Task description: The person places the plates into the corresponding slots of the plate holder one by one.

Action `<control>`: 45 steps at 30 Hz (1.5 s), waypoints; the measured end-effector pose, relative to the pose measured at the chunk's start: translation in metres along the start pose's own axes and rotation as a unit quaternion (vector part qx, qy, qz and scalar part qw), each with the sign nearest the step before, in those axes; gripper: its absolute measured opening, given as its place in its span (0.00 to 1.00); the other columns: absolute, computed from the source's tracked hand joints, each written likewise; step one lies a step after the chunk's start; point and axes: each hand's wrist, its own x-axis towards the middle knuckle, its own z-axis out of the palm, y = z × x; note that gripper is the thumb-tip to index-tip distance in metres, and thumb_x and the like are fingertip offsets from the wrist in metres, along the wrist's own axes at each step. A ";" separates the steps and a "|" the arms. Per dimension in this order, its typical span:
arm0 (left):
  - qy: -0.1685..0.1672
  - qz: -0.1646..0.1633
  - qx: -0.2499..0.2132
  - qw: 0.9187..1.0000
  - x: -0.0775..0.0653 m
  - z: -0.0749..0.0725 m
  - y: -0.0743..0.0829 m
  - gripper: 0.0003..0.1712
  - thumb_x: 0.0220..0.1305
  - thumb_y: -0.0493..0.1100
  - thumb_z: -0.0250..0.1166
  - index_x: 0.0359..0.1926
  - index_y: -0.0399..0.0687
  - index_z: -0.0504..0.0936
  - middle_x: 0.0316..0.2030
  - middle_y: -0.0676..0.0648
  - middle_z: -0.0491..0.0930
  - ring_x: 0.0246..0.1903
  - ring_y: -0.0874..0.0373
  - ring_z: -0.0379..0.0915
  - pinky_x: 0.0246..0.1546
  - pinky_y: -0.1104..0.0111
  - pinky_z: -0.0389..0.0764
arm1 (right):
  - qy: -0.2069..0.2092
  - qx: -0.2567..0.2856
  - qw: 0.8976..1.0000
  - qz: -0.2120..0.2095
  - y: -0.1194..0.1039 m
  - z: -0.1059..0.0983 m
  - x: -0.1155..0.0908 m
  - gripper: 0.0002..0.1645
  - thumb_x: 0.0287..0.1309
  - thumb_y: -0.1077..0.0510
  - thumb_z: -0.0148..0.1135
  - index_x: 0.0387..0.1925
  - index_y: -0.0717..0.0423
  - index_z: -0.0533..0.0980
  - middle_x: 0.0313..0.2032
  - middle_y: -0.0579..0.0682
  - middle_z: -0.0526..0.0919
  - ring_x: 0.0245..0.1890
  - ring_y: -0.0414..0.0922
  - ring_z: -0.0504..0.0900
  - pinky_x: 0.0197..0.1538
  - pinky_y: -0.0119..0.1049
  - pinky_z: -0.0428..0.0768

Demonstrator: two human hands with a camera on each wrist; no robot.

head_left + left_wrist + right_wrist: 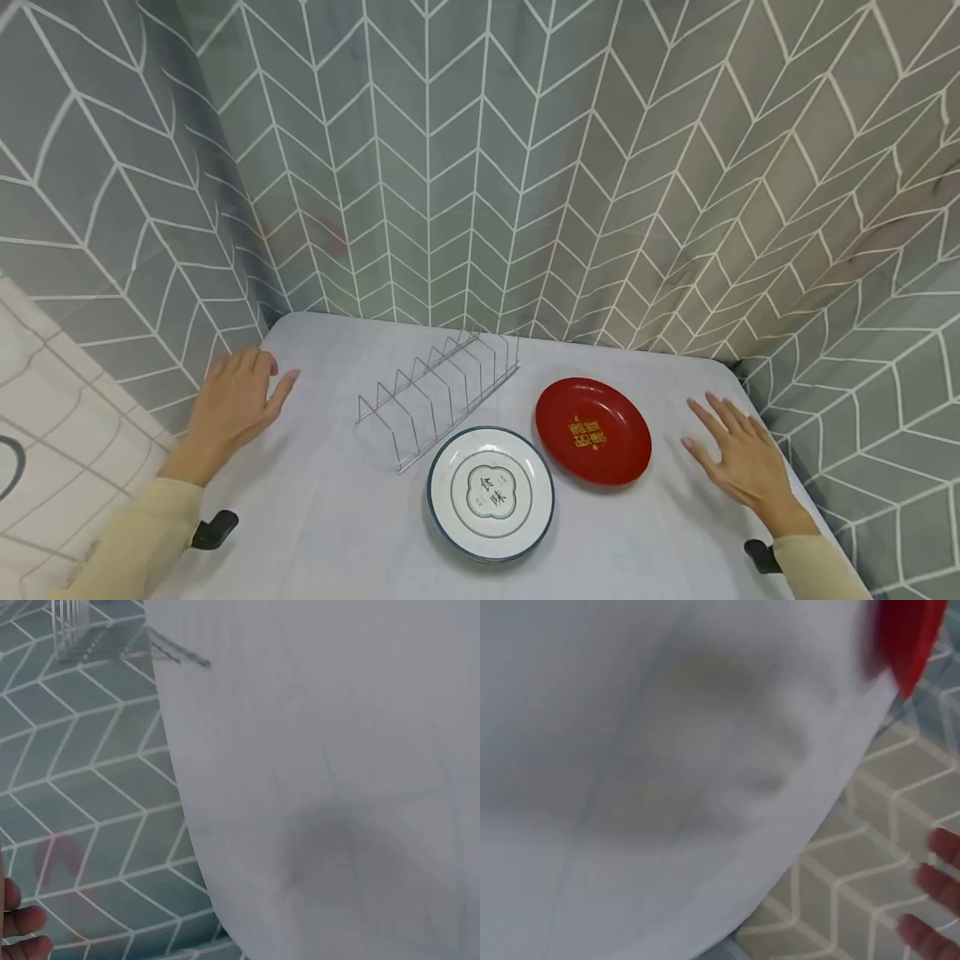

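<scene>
A wire dish rack (442, 392) with several upright slots stands left of centre on the table, set at a slant. In front of it lies a white plate (491, 533) with a dark blue rim and printed characters. Right of that is a red plate (615, 412) with gold characters. My left hand (238, 392) hovers at the table's left edge, holding nothing, its thumb out to the side. On the far side my right hand (738, 454) has its fingers spread, empty, to the right of the red plate. Fingertips (937, 881) show in the right wrist view.
A white cloth covers the table (322, 525). Grey-green curtains (480, 167) with a white chevron pattern hang behind and along the sides. At the left, white floor or wall tiles (60, 433) show beside the table.
</scene>
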 end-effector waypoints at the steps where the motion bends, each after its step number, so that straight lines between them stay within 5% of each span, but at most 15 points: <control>1: 0.034 0.019 -0.006 0.999 0.001 0.000 0.004 0.22 0.68 0.51 0.51 0.31 0.34 0.74 0.27 0.39 0.73 0.29 0.40 0.71 0.35 0.49 0.71 | 0.016 0.006 1.000 -0.003 -0.008 -0.002 -0.001 0.34 0.61 0.40 0.59 0.66 0.46 0.69 0.61 0.57 0.75 0.62 0.60 0.70 0.63 0.61 0.65; 3: 0.097 0.054 -0.018 0.994 0.003 -0.001 0.012 0.18 0.66 0.45 0.47 0.22 0.38 0.69 0.18 0.45 0.66 0.19 0.46 0.64 0.24 0.55 0.65 | 0.041 0.020 0.999 -0.009 -0.026 -0.005 -0.003 0.27 0.59 0.43 0.62 0.57 0.50 0.75 0.49 0.55 0.81 0.49 0.57 0.77 0.47 0.57 0.75; 6: 0.145 0.084 -0.036 0.985 0.007 -0.002 0.026 0.18 0.65 0.42 0.44 0.20 0.40 0.67 0.16 0.46 0.63 0.16 0.49 0.59 0.19 0.57 0.61 | 0.053 0.043 0.998 -0.014 -0.055 -0.007 -0.004 0.21 0.56 0.47 0.65 0.49 0.51 0.78 0.37 0.50 0.82 0.37 0.51 0.80 0.31 0.49 0.78; 13: 0.155 0.075 -0.089 0.981 0.009 0.003 0.059 0.21 0.70 0.44 0.42 0.21 0.41 0.67 0.18 0.47 0.62 0.19 0.52 0.58 0.24 0.60 0.62 | -0.024 0.128 0.991 0.022 -0.118 0.002 -0.007 0.19 0.58 0.50 0.67 0.50 0.48 0.79 0.28 0.37 0.78 0.29 0.37 0.75 0.30 0.32 0.76; 18: 0.174 0.080 -0.164 0.968 0.008 0.017 0.090 0.22 0.73 0.48 0.46 0.25 0.39 0.72 0.23 0.46 0.69 0.24 0.52 0.65 0.29 0.61 0.66 | -0.108 0.237 0.961 0.098 -0.162 0.008 -0.007 0.19 0.58 0.52 0.68 0.51 0.47 0.78 0.26 0.35 0.76 0.25 0.32 0.70 0.28 0.26 0.72; 22: 0.149 0.072 -0.209 0.964 0.003 0.036 0.109 0.26 0.74 0.55 0.46 0.36 0.36 0.76 0.34 0.43 0.77 0.37 0.48 0.73 0.42 0.60 0.70 | -0.144 0.308 0.929 0.144 -0.185 0.015 -0.005 0.21 0.57 0.56 0.69 0.52 0.47 0.77 0.27 0.39 0.77 0.25 0.35 0.71 0.29 0.26 0.73; 25: 0.120 0.061 -0.231 0.964 -0.004 0.049 0.120 0.34 0.72 0.63 0.45 0.47 0.32 0.75 0.45 0.39 0.77 0.49 0.44 0.72 0.53 0.57 0.68 | -0.157 0.333 0.917 0.151 -0.194 0.021 -0.005 0.23 0.56 0.55 0.70 0.53 0.48 0.76 0.27 0.40 0.76 0.25 0.36 0.71 0.29 0.25 0.73; 33: 0.039 0.021 -0.282 0.958 -0.020 0.075 0.130 0.60 0.59 0.78 0.50 0.72 0.33 0.53 0.70 0.34 0.56 0.69 0.42 0.51 0.67 0.55 0.50 | -0.163 0.335 0.917 0.142 -0.209 0.032 -0.003 0.28 0.54 0.54 0.71 0.57 0.51 0.74 0.27 0.39 0.75 0.24 0.36 0.70 0.28 0.25 0.73; 45: 0.022 -0.024 -0.291 0.956 -0.036 0.096 0.118 0.71 0.49 0.80 0.60 0.75 0.33 0.44 0.73 0.33 0.50 0.73 0.42 0.45 0.70 0.54 0.46 | -0.162 0.310 0.925 0.149 -0.222 0.037 0.000 0.37 0.50 0.52 0.74 0.61 0.54 0.72 0.27 0.40 0.73 0.25 0.35 0.70 0.26 0.26 0.73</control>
